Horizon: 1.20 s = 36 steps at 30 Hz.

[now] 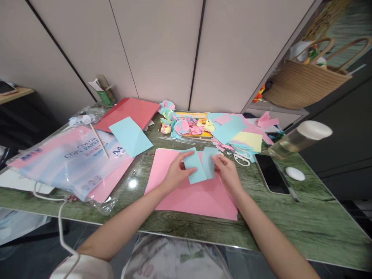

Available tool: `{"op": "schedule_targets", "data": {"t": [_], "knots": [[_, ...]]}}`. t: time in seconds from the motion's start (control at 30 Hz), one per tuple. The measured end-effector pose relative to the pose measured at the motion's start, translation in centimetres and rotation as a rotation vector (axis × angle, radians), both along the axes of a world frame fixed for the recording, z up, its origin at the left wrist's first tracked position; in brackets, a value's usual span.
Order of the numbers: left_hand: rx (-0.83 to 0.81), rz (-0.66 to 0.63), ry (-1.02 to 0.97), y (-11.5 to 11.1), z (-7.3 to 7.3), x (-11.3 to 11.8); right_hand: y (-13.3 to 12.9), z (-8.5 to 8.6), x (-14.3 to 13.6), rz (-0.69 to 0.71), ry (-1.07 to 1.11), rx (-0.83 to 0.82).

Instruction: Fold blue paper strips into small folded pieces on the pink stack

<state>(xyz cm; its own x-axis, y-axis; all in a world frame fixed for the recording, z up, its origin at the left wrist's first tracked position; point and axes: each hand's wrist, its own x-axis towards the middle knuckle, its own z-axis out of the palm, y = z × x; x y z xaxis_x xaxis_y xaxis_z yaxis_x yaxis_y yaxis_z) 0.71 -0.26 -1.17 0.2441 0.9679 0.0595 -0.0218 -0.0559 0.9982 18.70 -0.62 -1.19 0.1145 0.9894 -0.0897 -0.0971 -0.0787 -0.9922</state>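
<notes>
Over a stack of pink paper (192,199), my left hand (180,169) pinches a small light blue paper piece (196,167) between thumb and fingers. My right hand (225,169) grips a second light blue piece (208,162) by its right edge. The two pieces touch or overlap near their lower ends and spread apart toward the top. The fingertips behind the papers are partly hidden.
Left lie a copy paper bag (84,155), a light blue sheet (130,136) and a red sheet (130,110). Paper flowers (182,127) and scraps (229,128) sit behind. Right are a phone (271,174), scissors (242,158), a white oval object (295,173) and a bottle (290,143).
</notes>
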Motion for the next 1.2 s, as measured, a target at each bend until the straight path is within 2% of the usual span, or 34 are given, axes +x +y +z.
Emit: {"op": "schedule_targets", "data": {"t": [0.13,0.27,0.47,0.67,1.0,1.2], "knots": [[-0.003,0.02,0.055,0.5,-0.5,-0.4,0.1,0.2,0.4,0.179,0.078,-0.12],[-0.045,0.052,0.028,0.8,-0.9,-0.7,0.3,0.0,0.8,0.166,0.094,-0.119],[-0.061,-0.037,-0.047,0.5,0.0,-0.5,0.3,-0.1,0.6,0.143,0.05,-0.044],[-0.007,-0.038,0.065,0.6,-0.1,-0.7,0.1,0.4,0.5,0.3,-0.083,-0.09],[0.041,-0.031,0.099,0.3,0.3,-0.5,0.0,0.5,0.5,0.221,-0.155,-0.056],[0.02,-0.016,0.091,0.4,-0.2,-0.4,0.0,0.6,0.4,0.208,-0.173,-0.055]]}}
